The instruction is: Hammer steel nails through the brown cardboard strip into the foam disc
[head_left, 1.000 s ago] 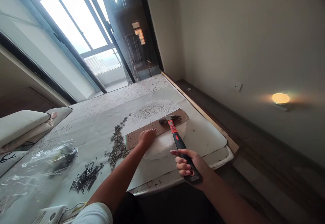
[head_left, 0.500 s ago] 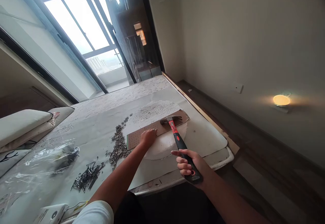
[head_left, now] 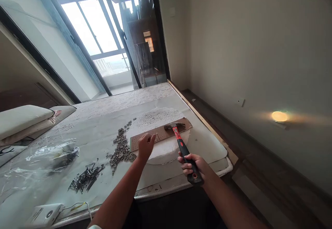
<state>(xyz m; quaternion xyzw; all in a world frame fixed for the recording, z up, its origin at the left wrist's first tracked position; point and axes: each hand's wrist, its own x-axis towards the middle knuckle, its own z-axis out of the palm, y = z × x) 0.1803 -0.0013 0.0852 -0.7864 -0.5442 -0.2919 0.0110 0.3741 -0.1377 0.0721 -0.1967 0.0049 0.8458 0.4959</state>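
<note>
My right hand [head_left: 192, 166] is wrapped round the black and red handle of a claw hammer [head_left: 183, 147]. The hammer's head lies over the right part of a brown board [head_left: 166, 136] dotted with small holes. At the board's left half is my left hand [head_left: 146, 145], its fingers curled and the thumb apart from them, with nothing visible in its grasp. A thin, light upright thing, perhaps a nail, shows just right of the thumb, too small to be sure. Under the board lies a round white slab [head_left: 168, 150] with a rough, crumbly far part.
Grey rubble [head_left: 120, 149] is heaped left of the board. Nearer me lie a pile of dark nails [head_left: 86, 177], a clear plastic bag [head_left: 61, 156] and a white device [head_left: 46, 215] with a cable. Folded bedding [head_left: 26, 118] is at the left, a lit wall lamp [head_left: 279, 116] at the right.
My left hand has lifted a little off the board and shifted left, its thumb now apart. The hammer stays over the board in my right hand. The camera view has tilted slightly.
</note>
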